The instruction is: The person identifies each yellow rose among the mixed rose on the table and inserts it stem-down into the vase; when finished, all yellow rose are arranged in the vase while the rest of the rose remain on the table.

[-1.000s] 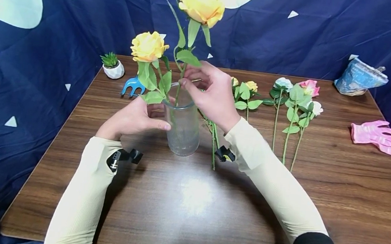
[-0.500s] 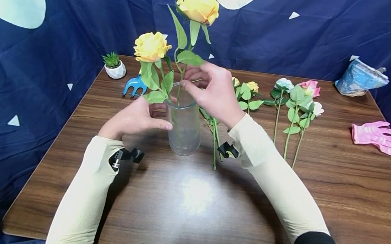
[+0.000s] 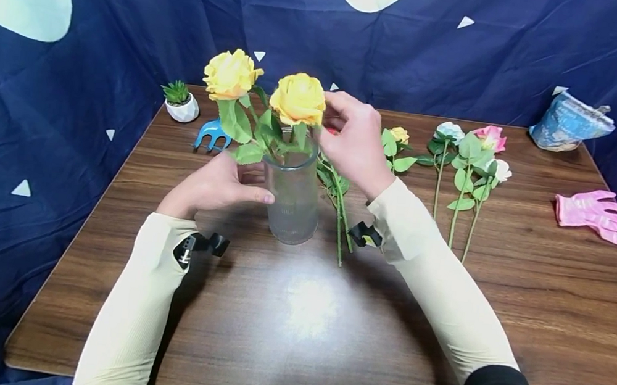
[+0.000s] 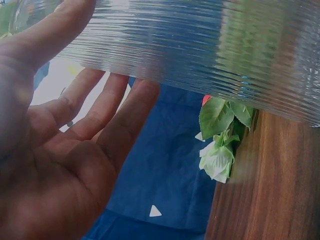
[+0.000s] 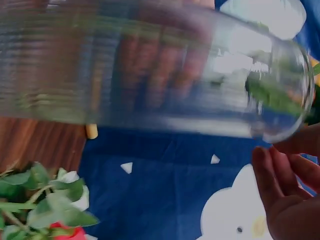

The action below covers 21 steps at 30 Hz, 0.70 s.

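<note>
Two yellow roses now stand in the ribbed glass vase (image 3: 291,197), which sits upright on the counter (image 3: 302,316) between the hands: the first rose (image 3: 232,75) leans out above the left hand, and the second rose (image 3: 298,98) sits with its bloom just over the rim, right beside the right hand's fingertips. The left hand (image 3: 214,186) steadies the vase, thumb across the near side and fingers curved round the far side, as the left wrist view shows through the glass (image 4: 200,55). The right hand (image 3: 355,141) hovers at the second rose's bloom with loosely bent fingers; whether it pinches the stem cannot be told. By my reading about a third of the arranging is done: several loose stems (image 3: 464,164) lie on the counter beyond and to the right of the right hand, not yet placed. Against half a second ago, the second rose has dropped well down into the vase, its bloom falling from high overhead to rim level, and the right hand has slid from the stem up to the bloom.
</note>
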Tool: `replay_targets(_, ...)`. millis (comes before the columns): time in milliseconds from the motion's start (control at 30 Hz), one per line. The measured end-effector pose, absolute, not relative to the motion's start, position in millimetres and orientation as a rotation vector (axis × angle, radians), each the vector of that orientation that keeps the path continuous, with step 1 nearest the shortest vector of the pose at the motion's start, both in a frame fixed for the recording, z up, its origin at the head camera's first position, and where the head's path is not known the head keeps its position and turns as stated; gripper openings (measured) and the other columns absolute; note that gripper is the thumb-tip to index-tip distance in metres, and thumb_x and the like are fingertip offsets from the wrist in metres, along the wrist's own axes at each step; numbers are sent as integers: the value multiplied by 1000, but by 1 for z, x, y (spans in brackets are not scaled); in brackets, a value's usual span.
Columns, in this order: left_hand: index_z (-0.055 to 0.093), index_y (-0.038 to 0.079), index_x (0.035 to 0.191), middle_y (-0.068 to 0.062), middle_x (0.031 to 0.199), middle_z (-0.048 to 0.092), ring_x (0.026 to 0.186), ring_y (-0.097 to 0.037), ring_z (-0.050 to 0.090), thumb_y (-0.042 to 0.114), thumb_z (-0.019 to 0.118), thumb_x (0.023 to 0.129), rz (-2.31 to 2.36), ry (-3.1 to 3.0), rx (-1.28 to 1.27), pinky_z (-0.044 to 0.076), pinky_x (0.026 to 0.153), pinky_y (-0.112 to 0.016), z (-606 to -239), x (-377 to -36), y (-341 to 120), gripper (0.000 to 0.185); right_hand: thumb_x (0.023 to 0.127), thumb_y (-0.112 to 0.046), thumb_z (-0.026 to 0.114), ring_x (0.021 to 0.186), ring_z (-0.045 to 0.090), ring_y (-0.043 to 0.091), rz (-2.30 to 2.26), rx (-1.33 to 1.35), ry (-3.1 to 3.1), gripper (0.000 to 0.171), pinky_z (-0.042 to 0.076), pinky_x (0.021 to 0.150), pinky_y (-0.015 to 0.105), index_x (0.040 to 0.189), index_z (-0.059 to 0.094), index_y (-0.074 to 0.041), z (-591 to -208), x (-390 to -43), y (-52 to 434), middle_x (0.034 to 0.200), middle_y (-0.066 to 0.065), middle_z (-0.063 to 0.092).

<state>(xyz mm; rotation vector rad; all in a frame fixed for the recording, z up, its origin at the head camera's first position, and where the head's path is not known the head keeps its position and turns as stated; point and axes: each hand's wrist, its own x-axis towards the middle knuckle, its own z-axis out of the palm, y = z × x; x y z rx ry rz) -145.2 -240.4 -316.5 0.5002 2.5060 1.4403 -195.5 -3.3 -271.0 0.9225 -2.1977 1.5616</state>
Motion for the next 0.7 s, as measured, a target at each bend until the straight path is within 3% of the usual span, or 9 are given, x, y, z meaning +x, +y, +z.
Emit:
replay_targets(67, 47, 2, 150, -14, 148, 57, 137, -30, 54, 4, 82, 87, 1431, 2509, 488, 44, 116, -46, -315, -146, -239, 72, 89, 9, 67, 95, 73, 26, 1610, 894, -2233, 28, 61, 89, 27, 117, 71, 10, -276, -200, 8, 104, 22, 75)
replay_targets(167, 51, 2, 147, -14, 144, 60, 135, -29, 56, 6, 82, 88, 1401, 2515, 444, 46, 115, -46, -313, -147, -237, 67, 92, 9, 65, 93, 73, 24, 1715, 816, -2235, 26, 61, 86, 26, 117, 71, 11, -282, -205, 31, 105, 23, 75)
replay_targets(400, 51, 2, 147, -14, 146, 58, 137, -31, 54, 6, 81, 88, 1412, 2504, 443, 45, 116, -47, -313, -149, -236, 67, 94, 13, 61, 75, 71, 11, 2038, 522, -1904, 21, 62, 75, 23, 102, 75, -1, -290, -210, 97, 85, 1, 75)
replay_targets(700, 38, 2, 155, -13, 156, 48, 143, -32, 47, 0, 81, 87, 1483, 2469, 468, 40, 119, -48, -318, -147, -239, 81, 96, 12, 59, 66, 71, 12, 2189, 393, -1830, 26, 62, 67, 21, 92, 76, -8, -302, -219, 138, 77, 3, 74)
